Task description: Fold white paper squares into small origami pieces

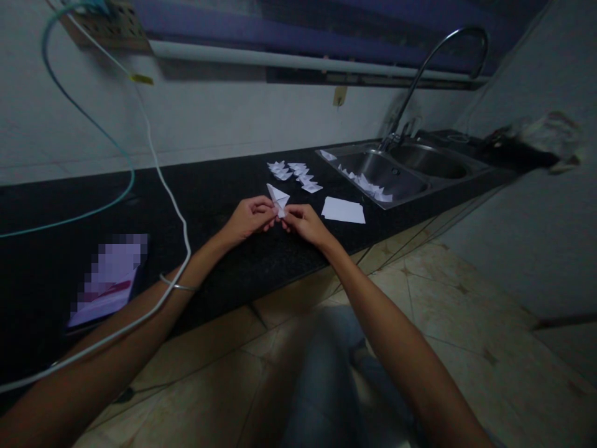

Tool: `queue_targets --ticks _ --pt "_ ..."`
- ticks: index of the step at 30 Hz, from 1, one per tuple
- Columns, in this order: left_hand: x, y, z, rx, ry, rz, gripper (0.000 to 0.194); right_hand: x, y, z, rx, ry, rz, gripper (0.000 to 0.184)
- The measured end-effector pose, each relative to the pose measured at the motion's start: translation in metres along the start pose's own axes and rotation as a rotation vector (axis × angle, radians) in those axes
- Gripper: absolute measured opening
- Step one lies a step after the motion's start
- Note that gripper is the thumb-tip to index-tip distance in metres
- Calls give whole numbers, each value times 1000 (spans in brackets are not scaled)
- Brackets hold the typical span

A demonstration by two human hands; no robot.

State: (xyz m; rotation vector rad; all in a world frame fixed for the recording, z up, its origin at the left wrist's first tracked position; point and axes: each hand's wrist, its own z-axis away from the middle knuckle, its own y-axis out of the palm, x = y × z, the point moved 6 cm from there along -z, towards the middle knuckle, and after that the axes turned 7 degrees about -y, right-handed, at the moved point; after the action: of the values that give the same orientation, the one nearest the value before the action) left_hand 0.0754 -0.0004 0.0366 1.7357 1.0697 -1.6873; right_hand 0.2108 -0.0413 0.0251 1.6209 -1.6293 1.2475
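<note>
I have both hands together over the black stone countertop (209, 186), and each one is closed on the same small, sharply creased white paper piece (279, 196). My left hand (254, 219) pinches its lower left side between thumb and fingers; my right hand (305, 222) grips the lower right the same way, so its pointed end juts up and away beyond my fingertips. Just past my hands sit two clusters of pointed, folded white paper shapes, a left cluster (280, 171) and a right cluster (305, 177). Near my right hand, on its outer side, lies a flat white stack of paper (344, 210). Farther right, more folded white paper shapes (370, 185) line the near edge of a double-bowl steel sink (443, 185).
</note>
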Motion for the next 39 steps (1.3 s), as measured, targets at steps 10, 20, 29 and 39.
queue_targets --ticks 10,20,29,39 --pt "-3 -4 -3 -105 10 -28 22 -2 -13 0 -268 -30 47 25" --pt "1 1 -3 16 -40 -4 41 4 -7 0 -147 -70 137 25" --pt "-11 5 -1 -41 120 -189 45 16 -3 1 -116 -107 178 17" --pt "-8 5 0 -24 76 -126 44 24 -10 4 -208 -180 189 17"
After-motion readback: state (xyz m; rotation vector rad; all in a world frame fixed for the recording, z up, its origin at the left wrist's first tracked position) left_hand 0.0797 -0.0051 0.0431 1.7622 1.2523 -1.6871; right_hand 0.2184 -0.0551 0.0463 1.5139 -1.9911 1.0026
